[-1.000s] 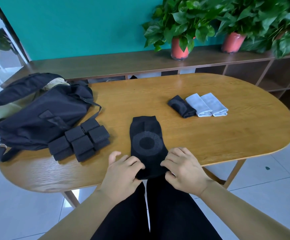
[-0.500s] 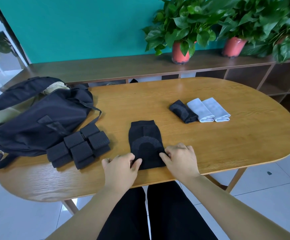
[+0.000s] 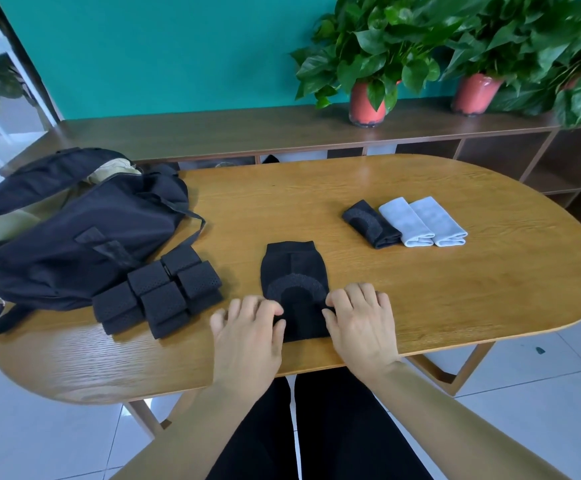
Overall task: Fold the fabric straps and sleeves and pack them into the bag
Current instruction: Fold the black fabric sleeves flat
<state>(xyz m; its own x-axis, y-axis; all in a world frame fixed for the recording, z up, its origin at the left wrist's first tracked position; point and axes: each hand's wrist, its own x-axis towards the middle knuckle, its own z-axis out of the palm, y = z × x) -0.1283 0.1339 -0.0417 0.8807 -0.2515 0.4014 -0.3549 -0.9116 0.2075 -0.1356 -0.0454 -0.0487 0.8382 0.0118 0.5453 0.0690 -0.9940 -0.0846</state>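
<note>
While your left hand [image 3: 247, 327] and right hand [image 3: 361, 320] press flat, fingers spread, on its near corners, the black knitted sleeve [image 3: 294, 268] lies folded at the near edge of the oval wooden desk [image 3: 455, 289].

The left hand [image 3: 247, 329] and right hand [image 3: 363, 323] press their fingers on the near side edges of a black sleeve [image 3: 294, 268] lying on the wooden table [image 3: 438, 292] near folded straps [image 3: 159, 294].

The black sleeve [image 3: 294, 268] is showing a grey ring pattern on the tan, wood-grained table [image 3: 455, 289]. The straps [image 3: 159, 296] are showing black mesh; the black bag [image 3: 74, 237] is showing beige lining.
</note>
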